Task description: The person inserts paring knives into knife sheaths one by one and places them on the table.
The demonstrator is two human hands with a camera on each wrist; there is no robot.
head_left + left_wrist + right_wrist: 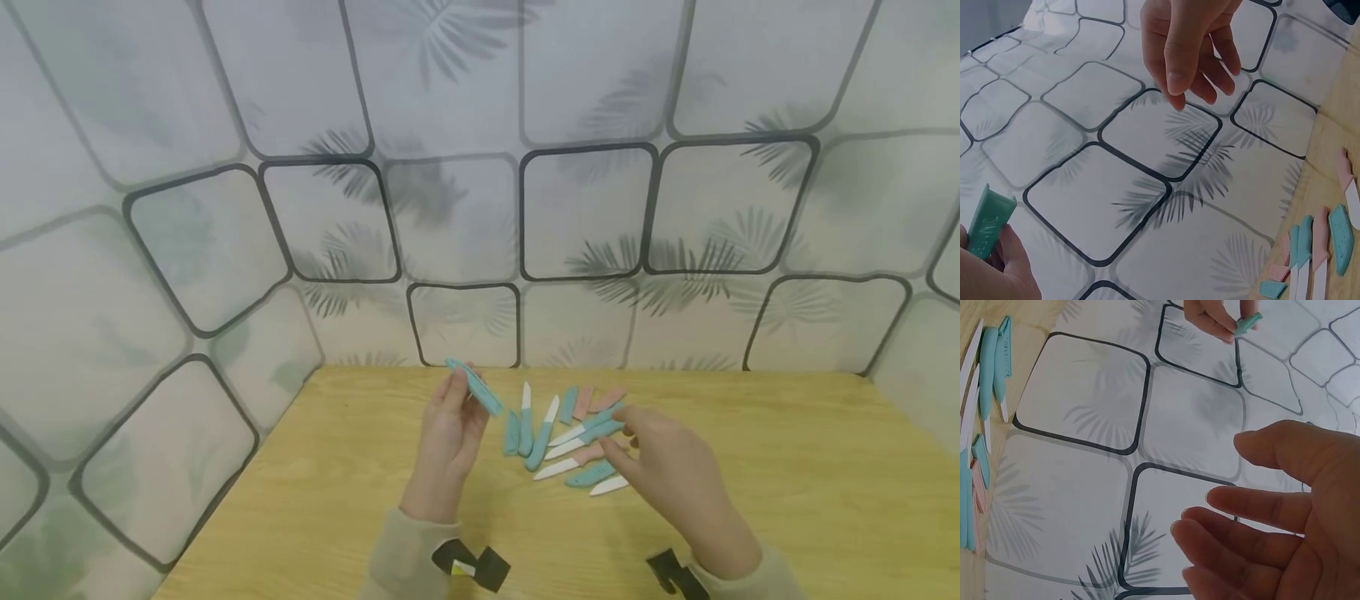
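Note:
My left hand (450, 429) is raised over the table and pinches a teal knife sheath (480, 390) between thumb and fingers. In the left wrist view the open, channel-shaped end of that sheath (992, 222) points up. My right hand (671, 467) hovers at the right of a group of knives; the right wrist view shows its fingers (1247, 506) loosely spread with nothing in them. Below lie several white-bladed knives, among them a teal-handled knife (543, 433) and a pink-handled knife (570, 465), partly hidden by the right hand.
Among the knives lie loose sheaths: a teal sheath (512, 433) at the left, a pink sheath (583, 402) at the back and another teal sheath (591, 475) in front. The wooden table (322, 500) meets a patterned cloth backdrop (465, 217) behind.

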